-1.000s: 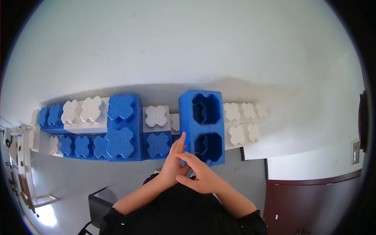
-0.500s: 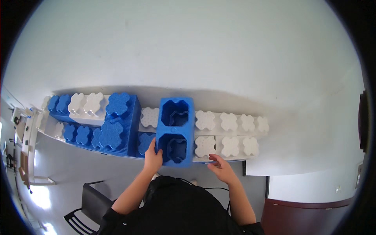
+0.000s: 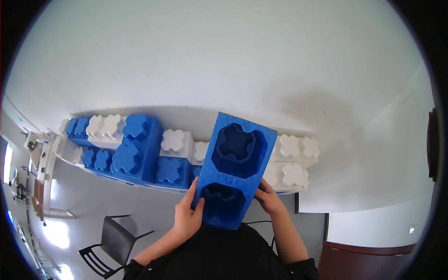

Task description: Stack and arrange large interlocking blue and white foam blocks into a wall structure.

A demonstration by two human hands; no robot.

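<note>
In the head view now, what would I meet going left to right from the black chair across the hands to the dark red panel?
Black chair, left hand, hollow blue block, right hand, dark red panel.

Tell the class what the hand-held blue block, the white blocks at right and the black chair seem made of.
Blue block: probably moulded foam, slightly satin; its faces look grained, its long edges finely ridged.
White blocks: likely similar foam, matte; their studs look softly rounded.
Black chair: perhaps plastic, smooth and dull; metal isn't ruled out.

L head cam — wide fisheye, looks down @ wearer's hands (image 3: 188, 217) — close.
</note>
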